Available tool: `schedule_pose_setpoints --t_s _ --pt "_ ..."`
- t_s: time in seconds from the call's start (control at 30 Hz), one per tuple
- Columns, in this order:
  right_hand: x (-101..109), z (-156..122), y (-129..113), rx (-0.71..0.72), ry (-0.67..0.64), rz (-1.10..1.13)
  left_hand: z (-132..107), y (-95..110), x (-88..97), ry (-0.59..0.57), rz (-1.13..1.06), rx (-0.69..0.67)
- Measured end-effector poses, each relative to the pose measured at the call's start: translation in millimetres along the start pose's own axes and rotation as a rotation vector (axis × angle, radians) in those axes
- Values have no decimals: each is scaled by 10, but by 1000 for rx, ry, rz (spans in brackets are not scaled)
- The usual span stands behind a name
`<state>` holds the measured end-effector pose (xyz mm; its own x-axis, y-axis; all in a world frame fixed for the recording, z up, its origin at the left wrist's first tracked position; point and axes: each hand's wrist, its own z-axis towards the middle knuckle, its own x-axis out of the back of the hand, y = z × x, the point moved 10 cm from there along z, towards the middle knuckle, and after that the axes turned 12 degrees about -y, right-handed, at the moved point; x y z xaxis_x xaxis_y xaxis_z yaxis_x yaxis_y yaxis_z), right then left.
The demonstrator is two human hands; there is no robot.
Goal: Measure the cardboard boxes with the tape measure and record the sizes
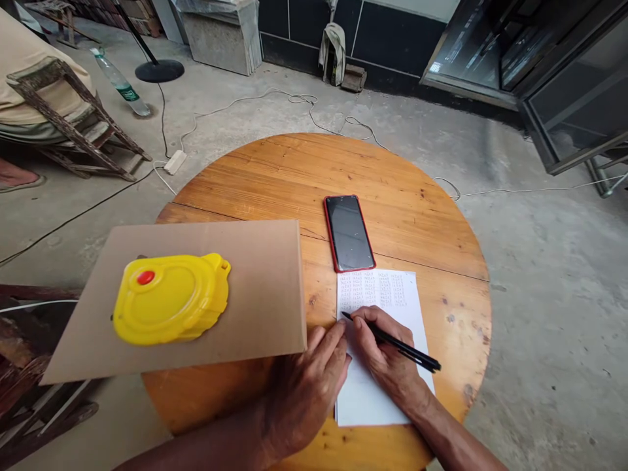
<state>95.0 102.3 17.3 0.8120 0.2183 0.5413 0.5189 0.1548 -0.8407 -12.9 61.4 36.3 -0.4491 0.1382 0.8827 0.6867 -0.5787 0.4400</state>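
Observation:
My right hand (390,353) grips a black pen (409,352), its tip resting near the left edge of a white sheet of paper (366,392). Rows of small handwritten characters fill the sheet's upper part. My left hand (314,386) lies with fingers stretched out along the paper's left edge, fingertips close to the pen tip. Just beyond the sheet's top edge lies a phone (349,232) in a red case, screen dark. Left of my hands, a brown cardboard box (265,288) carries a yellow plastic case (169,301) with a red button.
The round wooden table (412,203) is under everything. A person on a wooden chair (78,124) sits at the far left, near a plastic bottle (120,82) and a black stand base (159,70). Cables and a power strip (175,162) lie on the concrete floor.

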Motion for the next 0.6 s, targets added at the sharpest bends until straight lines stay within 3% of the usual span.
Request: schedule_pose_setpoints --t_s 0.6 --pt "-8 41 -77 41 11 -62 -8 -19 -27 -26 -29 6"
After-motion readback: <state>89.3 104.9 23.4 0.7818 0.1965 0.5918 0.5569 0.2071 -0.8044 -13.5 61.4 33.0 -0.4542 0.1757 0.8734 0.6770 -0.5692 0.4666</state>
